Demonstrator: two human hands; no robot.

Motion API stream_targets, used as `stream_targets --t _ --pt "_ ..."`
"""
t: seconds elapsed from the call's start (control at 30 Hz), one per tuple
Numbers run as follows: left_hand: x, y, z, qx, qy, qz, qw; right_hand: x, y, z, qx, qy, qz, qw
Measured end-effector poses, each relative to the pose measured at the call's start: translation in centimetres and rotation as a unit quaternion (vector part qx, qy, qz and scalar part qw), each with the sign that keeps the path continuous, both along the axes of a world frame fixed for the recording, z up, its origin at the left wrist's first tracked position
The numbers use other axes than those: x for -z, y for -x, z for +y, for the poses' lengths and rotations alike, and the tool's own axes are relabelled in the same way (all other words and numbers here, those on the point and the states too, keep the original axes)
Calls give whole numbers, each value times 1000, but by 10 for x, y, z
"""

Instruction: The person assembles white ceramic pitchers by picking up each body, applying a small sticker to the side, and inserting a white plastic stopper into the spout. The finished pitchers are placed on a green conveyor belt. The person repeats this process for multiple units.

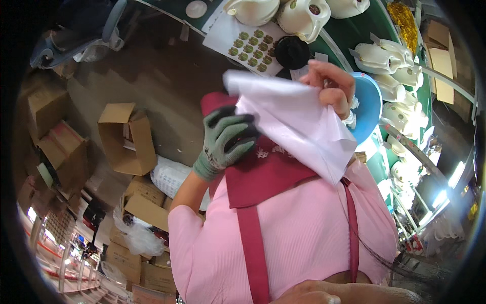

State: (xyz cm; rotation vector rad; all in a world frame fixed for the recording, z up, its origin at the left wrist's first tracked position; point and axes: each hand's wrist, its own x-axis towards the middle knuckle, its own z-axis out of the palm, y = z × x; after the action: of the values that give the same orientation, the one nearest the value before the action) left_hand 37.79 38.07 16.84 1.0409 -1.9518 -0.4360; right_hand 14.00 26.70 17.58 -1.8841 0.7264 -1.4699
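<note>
A white, paper-like sheet (pixel 298 111) hangs bent in front of my chest, its far left corner smeared by motion. My right hand (pixel 334 88) is bare and grips the sheet by its right-hand part, with the fingers curled. At the sheet's left edge is my left hand (pixel 228 139), in a grey-green glove with dark fingers. Its fingers are curled in close against the edge; what they hold, if anything, cannot be made out. Beyond the sheet, a page of green round prints (pixel 253 49) lies on the green table (pixel 331 48), beside a black round object (pixel 292 52).
Cream ceramic pots (pixel 304 17) with printed decoration line the table at the back and right. A blue basin (pixel 368 104) stands close to my right hand. Open cardboard boxes (pixel 126 139) and plastic bags (pixel 144 235) are on the floor at left. A chair (pixel 81 43) stands far left.
</note>
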Motion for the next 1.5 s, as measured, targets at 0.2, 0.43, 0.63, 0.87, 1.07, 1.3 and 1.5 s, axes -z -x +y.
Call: stream_targets --t 0.2,0.43,0.63,0.87,1.07,1.3,1.5 --pt "2 8 8 -80 42 -55 994 -28 -7 -5 5 -66 -44 997" --pt "110 -120 5 -282 -273 137 910 13 -113 -11 92 -206 226 948" --pt "332 -417 195 -601 -271 663 356 93 -183 8 -105 -317 348 876" --pt "372 -614 354 -666 -332 658 117 135 -227 11 -173 -339 480 791" --pt "405 -642 298 -663 -282 627 295 155 -218 36 -135 -381 509 760" --pt "479 -564 252 -528 -577 212 586 156 -194 53 -91 -431 453 775" --pt "394 -415 97 -157 -643 58 747 151 -72 92 208 -427 345 809"
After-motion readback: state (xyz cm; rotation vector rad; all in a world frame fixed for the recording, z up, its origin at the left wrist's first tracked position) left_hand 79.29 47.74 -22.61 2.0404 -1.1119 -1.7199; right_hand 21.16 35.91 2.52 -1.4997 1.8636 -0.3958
